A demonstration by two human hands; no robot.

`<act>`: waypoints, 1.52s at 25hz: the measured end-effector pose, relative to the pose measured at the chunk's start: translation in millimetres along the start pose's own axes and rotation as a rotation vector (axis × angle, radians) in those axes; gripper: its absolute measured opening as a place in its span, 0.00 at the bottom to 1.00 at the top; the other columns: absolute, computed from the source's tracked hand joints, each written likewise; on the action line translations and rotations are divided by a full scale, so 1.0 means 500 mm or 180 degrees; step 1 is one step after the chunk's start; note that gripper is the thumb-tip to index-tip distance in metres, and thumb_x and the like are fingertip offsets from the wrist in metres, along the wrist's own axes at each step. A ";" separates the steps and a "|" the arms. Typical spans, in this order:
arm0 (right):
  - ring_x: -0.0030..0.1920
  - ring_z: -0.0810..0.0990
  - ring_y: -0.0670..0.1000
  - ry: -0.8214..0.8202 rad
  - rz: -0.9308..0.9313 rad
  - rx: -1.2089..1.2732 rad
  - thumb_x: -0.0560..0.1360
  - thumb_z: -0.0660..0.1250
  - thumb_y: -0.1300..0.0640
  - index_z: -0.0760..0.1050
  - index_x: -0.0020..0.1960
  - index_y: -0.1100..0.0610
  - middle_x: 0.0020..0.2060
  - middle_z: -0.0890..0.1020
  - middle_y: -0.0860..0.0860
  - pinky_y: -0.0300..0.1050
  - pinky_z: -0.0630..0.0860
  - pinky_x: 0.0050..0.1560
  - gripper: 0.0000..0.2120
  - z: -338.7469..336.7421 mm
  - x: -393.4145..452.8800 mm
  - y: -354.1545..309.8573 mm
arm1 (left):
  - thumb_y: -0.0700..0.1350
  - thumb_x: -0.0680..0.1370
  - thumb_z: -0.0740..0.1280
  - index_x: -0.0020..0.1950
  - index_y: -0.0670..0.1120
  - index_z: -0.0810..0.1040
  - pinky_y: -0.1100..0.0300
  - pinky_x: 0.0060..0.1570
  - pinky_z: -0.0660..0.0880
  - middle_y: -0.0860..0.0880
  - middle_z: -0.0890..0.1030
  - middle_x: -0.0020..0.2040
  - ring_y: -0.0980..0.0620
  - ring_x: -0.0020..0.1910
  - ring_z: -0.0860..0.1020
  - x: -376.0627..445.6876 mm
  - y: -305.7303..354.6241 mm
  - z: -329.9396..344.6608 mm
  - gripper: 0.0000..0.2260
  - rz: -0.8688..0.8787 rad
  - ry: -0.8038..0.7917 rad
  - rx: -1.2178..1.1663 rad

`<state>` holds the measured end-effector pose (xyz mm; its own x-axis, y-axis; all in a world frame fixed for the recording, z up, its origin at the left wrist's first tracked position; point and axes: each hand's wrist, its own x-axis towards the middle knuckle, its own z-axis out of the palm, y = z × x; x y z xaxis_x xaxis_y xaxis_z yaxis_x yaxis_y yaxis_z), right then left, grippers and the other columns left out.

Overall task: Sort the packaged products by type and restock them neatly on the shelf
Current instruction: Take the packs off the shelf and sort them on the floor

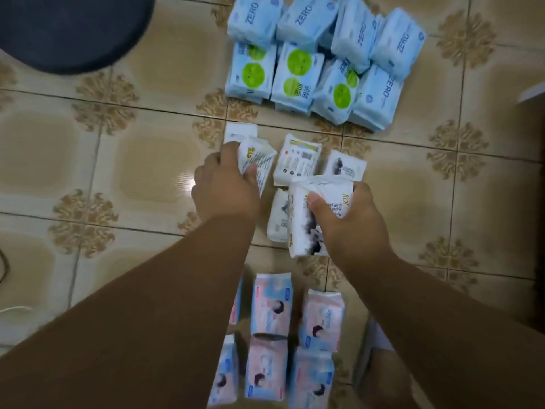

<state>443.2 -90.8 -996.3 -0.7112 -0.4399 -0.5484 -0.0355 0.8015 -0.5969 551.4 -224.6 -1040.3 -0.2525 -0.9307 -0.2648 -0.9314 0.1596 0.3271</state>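
- Patterned floor tiles (141, 160) carry three sorted groups: blue packs (312, 57) at the far edge, white packs (298, 163) mid-floor, pink packs (271, 308) nearest.
- One white pack (256, 160) is gripped by the left hand (227, 187), fingers curled round its near end, long axis pointing away.
- Another pack (306, 219) is clutched in the right hand (345, 219), thumb across its top, just beside the loose white ones.
- Both forearms are stretched forward and down; no shelf is seen.

Words on the packs

The blue packs (306, 22) at the top say "ZERO" in big letters, seen upside down or sideways. The white pack (321, 214) in the right hand (351, 219) shows the letters "kol". Other small print and the words on the green circles are too blurry to read.
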 end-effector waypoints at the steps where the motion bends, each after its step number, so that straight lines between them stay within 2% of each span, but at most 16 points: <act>1: 0.55 0.80 0.51 0.0013 -0.0028 -0.0042 0.73 0.68 0.38 0.67 0.65 0.49 0.57 0.79 0.49 0.52 0.77 0.57 0.26 0.011 0.028 0.019 | 0.55 0.79 0.63 0.67 0.51 0.69 0.49 0.50 0.69 0.43 0.73 0.61 0.40 0.60 0.70 0.011 0.004 0.036 0.18 0.0038 -0.0059 0.0150; 4: 0.52 0.79 0.50 0.0011 -0.0089 -0.0089 0.74 0.68 0.41 0.67 0.63 0.50 0.55 0.79 0.49 0.46 0.76 0.50 0.22 0.039 0.107 0.060 | 0.60 0.76 0.65 0.66 0.52 0.70 0.50 0.54 0.68 0.44 0.71 0.62 0.41 0.61 0.67 0.033 0.022 0.123 0.22 0.0308 -0.0309 0.0361; 6: 0.51 0.79 0.51 -0.0015 -0.0076 -0.0092 0.76 0.66 0.42 0.67 0.63 0.51 0.55 0.78 0.52 0.44 0.73 0.47 0.21 0.056 0.145 0.071 | 0.63 0.76 0.64 0.68 0.54 0.70 0.50 0.57 0.68 0.45 0.69 0.65 0.42 0.64 0.65 0.038 0.022 0.136 0.24 0.0445 -0.0412 0.0439; 8: 0.60 0.77 0.55 -0.0141 0.0064 -0.0125 0.78 0.64 0.43 0.63 0.71 0.52 0.63 0.75 0.55 0.47 0.73 0.55 0.26 0.067 0.167 0.075 | 0.64 0.76 0.63 0.74 0.56 0.64 0.49 0.63 0.65 0.45 0.65 0.70 0.42 0.68 0.63 0.038 0.010 0.122 0.29 0.0468 -0.0688 0.0562; 10: 0.72 0.67 0.57 -0.0470 0.0392 -0.0227 0.81 0.60 0.44 0.50 0.79 0.51 0.76 0.62 0.54 0.49 0.67 0.68 0.32 0.059 0.168 0.064 | 0.63 0.77 0.63 0.78 0.57 0.57 0.49 0.68 0.62 0.45 0.61 0.74 0.42 0.72 0.60 0.030 0.001 0.088 0.32 0.0421 -0.1102 0.0576; 11: 0.75 0.62 0.56 -0.0600 0.0503 -0.0280 0.81 0.59 0.44 0.45 0.80 0.51 0.78 0.56 0.52 0.50 0.65 0.71 0.34 0.047 0.160 0.053 | 0.61 0.77 0.63 0.78 0.57 0.56 0.48 0.69 0.62 0.46 0.60 0.75 0.42 0.72 0.60 0.022 -0.001 0.066 0.32 0.0410 -0.1230 0.0559; 13: 0.75 0.62 0.56 -0.0677 0.0526 -0.0396 0.81 0.59 0.45 0.43 0.80 0.51 0.79 0.53 0.52 0.53 0.67 0.71 0.36 0.003 0.128 0.023 | 0.58 0.78 0.63 0.77 0.57 0.59 0.48 0.67 0.65 0.45 0.63 0.73 0.42 0.71 0.62 -0.003 0.011 0.010 0.28 0.0521 -0.1269 0.0515; 16: 0.73 0.66 0.56 -0.0698 0.0146 -0.0785 0.80 0.63 0.47 0.49 0.80 0.53 0.76 0.59 0.54 0.48 0.68 0.69 0.36 -0.101 0.032 -0.063 | 0.52 0.79 0.63 0.75 0.56 0.64 0.49 0.62 0.70 0.45 0.70 0.67 0.42 0.66 0.67 -0.077 0.074 -0.123 0.24 0.0688 -0.1269 0.0309; 19: 0.70 0.68 0.57 -0.0723 -0.0384 -0.0934 0.78 0.66 0.51 0.55 0.78 0.56 0.73 0.64 0.55 0.48 0.67 0.68 0.34 -0.240 -0.096 -0.186 | 0.47 0.78 0.64 0.71 0.55 0.70 0.52 0.58 0.71 0.47 0.73 0.61 0.44 0.62 0.71 -0.183 0.177 -0.311 0.21 0.0671 -0.1174 -0.0067; 21: 0.69 0.68 0.58 -0.0697 -0.0694 -0.0883 0.77 0.66 0.52 0.58 0.76 0.56 0.71 0.66 0.55 0.50 0.68 0.67 0.32 -0.343 -0.191 -0.273 | 0.45 0.77 0.65 0.68 0.53 0.72 0.50 0.57 0.72 0.47 0.74 0.60 0.45 0.61 0.72 -0.259 0.251 -0.455 0.19 0.0634 -0.0928 -0.0265; 24: 0.67 0.70 0.58 -0.0492 -0.1145 -0.0826 0.76 0.67 0.52 0.62 0.74 0.53 0.69 0.68 0.54 0.53 0.70 0.65 0.29 -0.501 -0.331 -0.387 | 0.43 0.76 0.66 0.66 0.51 0.74 0.47 0.55 0.74 0.47 0.75 0.59 0.44 0.58 0.74 -0.358 0.348 -0.667 0.18 0.0806 -0.0453 -0.0436; 27: 0.66 0.71 0.56 -0.0282 -0.1359 -0.0822 0.76 0.67 0.51 0.62 0.73 0.51 0.69 0.68 0.52 0.54 0.72 0.62 0.28 -0.634 -0.448 -0.462 | 0.43 0.76 0.66 0.66 0.52 0.73 0.50 0.54 0.74 0.48 0.75 0.60 0.46 0.57 0.74 -0.431 0.406 -0.822 0.19 0.1077 -0.0171 -0.0502; 30: 0.64 0.72 0.55 0.0276 -0.1458 -0.0708 0.77 0.66 0.52 0.63 0.73 0.51 0.69 0.67 0.51 0.50 0.72 0.60 0.27 -0.748 -0.562 -0.527 | 0.43 0.76 0.65 0.67 0.53 0.72 0.51 0.55 0.73 0.50 0.75 0.61 0.48 0.58 0.74 -0.474 0.442 -0.948 0.20 0.1512 0.0057 -0.0589; 33: 0.66 0.71 0.54 0.0855 -0.1519 -0.0718 0.76 0.67 0.52 0.63 0.73 0.51 0.69 0.67 0.51 0.50 0.71 0.62 0.27 -0.808 -0.705 -0.555 | 0.42 0.74 0.66 0.66 0.52 0.73 0.52 0.57 0.71 0.49 0.75 0.60 0.46 0.58 0.74 -0.524 0.452 -1.042 0.20 0.2020 0.0330 -0.0730; 35: 0.65 0.71 0.52 0.1333 -0.1407 -0.0607 0.76 0.67 0.51 0.63 0.73 0.50 0.68 0.68 0.49 0.49 0.71 0.61 0.27 -0.823 -0.845 -0.549 | 0.42 0.75 0.66 0.66 0.51 0.74 0.51 0.58 0.71 0.50 0.75 0.59 0.47 0.58 0.74 -0.595 0.438 -1.105 0.20 0.2453 0.0241 -0.0909; 38: 0.64 0.72 0.51 0.1878 -0.1327 -0.0481 0.76 0.67 0.49 0.64 0.72 0.50 0.66 0.69 0.48 0.54 0.72 0.62 0.26 -0.840 -1.041 -0.519 | 0.43 0.76 0.65 0.67 0.52 0.72 0.51 0.57 0.72 0.51 0.75 0.60 0.49 0.60 0.73 -0.731 0.413 -1.178 0.20 0.3006 0.0150 -0.0966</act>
<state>527.6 100.4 -310.1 -0.8754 -0.4632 0.1380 -0.4514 0.6812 -0.5764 605.8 -45.7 -341.7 -0.8395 -0.4782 0.2582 -0.2451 0.7572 0.6054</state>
